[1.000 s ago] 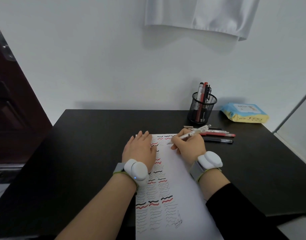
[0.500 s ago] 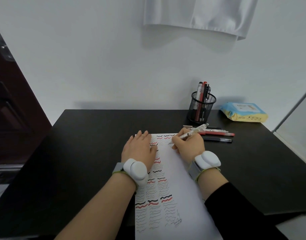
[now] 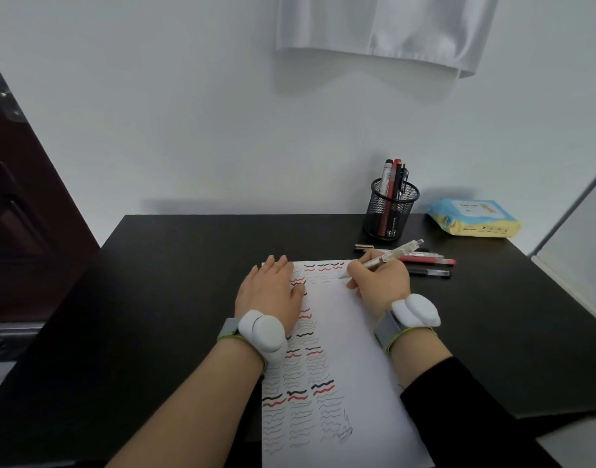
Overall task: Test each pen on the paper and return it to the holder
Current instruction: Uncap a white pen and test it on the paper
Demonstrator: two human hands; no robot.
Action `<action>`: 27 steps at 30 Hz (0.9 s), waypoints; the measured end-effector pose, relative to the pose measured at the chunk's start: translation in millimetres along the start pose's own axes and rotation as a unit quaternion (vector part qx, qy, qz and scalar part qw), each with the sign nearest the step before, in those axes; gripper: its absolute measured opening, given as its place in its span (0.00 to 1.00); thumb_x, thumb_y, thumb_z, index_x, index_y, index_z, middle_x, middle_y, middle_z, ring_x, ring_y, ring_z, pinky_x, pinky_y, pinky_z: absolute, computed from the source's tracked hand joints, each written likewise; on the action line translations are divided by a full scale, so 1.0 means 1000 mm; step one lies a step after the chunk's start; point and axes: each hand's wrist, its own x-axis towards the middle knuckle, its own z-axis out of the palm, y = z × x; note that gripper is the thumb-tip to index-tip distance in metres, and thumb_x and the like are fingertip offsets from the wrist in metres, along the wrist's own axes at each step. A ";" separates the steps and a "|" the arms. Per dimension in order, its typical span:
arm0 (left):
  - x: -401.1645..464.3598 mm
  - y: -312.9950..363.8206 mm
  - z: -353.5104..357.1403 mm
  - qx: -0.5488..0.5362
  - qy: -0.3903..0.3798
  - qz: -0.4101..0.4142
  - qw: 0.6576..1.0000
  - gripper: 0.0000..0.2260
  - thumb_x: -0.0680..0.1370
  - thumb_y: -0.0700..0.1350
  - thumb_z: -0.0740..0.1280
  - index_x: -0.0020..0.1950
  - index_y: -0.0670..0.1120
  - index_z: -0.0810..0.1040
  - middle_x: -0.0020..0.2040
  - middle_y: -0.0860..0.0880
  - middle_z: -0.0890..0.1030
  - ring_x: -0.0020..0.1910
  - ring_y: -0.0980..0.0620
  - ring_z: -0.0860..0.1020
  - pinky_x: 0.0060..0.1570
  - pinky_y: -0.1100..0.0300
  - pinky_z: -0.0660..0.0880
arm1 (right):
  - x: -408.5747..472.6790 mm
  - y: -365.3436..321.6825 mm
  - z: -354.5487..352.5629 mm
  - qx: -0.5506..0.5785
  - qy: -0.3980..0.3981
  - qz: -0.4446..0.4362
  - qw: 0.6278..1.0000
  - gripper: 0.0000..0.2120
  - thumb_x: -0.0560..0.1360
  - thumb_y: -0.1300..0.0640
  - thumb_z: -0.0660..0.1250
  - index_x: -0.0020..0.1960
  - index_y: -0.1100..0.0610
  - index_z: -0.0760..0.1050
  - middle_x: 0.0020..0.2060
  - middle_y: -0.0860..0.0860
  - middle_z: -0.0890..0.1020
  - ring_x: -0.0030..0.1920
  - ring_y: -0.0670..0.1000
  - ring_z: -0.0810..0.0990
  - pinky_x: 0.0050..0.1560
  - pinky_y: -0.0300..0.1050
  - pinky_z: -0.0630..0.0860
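I count one sheet of paper (image 3: 343, 332) lying on the bench (image 3: 154, 298), covered down its left part with wavy black and red test lines. My left hand (image 3: 269, 292) lies flat on the paper's upper left, fingers straight and close together. My right hand (image 3: 381, 282) pinches one clear-barrelled pen (image 3: 387, 256), its tip down on the paper near the top, its far end tilted up and to the right. One black mesh holder (image 3: 391, 211) stands at the back right of the bench; I make out about four pens (image 3: 394, 184) upright in it, one red among dark ones, though they overlap and I cannot count them surely. Loose pens (image 3: 428, 265) lie on the bench just beyond my right hand: a red one, a black one, and at least one pale one partly hidden behind the held pen. One small metallic piece (image 3: 364, 246) lies near the holder's foot. One blue and yellow packet (image 3: 475, 217) sits to the holder's right. Each wrist carries one white band device (image 3: 262, 332).

The bench is matt black, set against a plain white wall (image 3: 188, 113); white cloth (image 3: 374, 28) hangs above, and a dark door (image 3: 19, 214) stands at left.
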 end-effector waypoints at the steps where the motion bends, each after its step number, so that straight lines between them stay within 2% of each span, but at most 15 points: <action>1: 0.000 0.000 0.000 0.000 -0.001 0.000 1.000 0.24 0.83 0.55 0.51 0.78 0.49 0.56 0.78 0.53 0.56 0.77 0.53 0.51 0.75 0.56 0.47 | 0.000 0.000 0.000 -0.002 -0.001 -0.001 1.000 0.07 0.70 0.62 0.66 0.33 0.56 0.75 0.26 0.53 0.82 0.22 0.44 0.71 0.35 0.42 0.74; 11: 0.001 -0.001 0.002 -0.001 0.001 0.000 1.000 0.24 0.82 0.55 0.52 0.78 0.49 0.56 0.78 0.53 0.56 0.77 0.53 0.52 0.75 0.56 0.48 | 0.001 0.001 0.000 -0.016 -0.016 -0.003 1.000 0.07 0.70 0.62 0.66 0.34 0.56 0.75 0.24 0.50 0.82 0.21 0.44 0.71 0.34 0.40 0.73; 21: 0.001 -0.001 0.001 -0.002 0.000 0.000 1.000 0.24 0.82 0.55 0.52 0.78 0.50 0.56 0.78 0.53 0.56 0.77 0.53 0.52 0.75 0.56 0.48 | 0.003 0.002 -0.003 -0.025 -0.005 -0.002 1.000 0.05 0.70 0.62 0.65 0.36 0.58 0.75 0.27 0.54 0.82 0.20 0.40 0.72 0.36 0.41 0.73; 27: 0.000 0.000 0.000 -0.001 0.000 0.001 1.000 0.24 0.82 0.55 0.52 0.78 0.49 0.57 0.78 0.53 0.56 0.77 0.53 0.52 0.75 0.56 0.48 | 0.006 0.005 -0.005 -0.014 0.009 0.009 1.000 0.07 0.70 0.62 0.65 0.33 0.55 0.73 0.25 0.52 0.81 0.20 0.41 0.71 0.35 0.41 0.73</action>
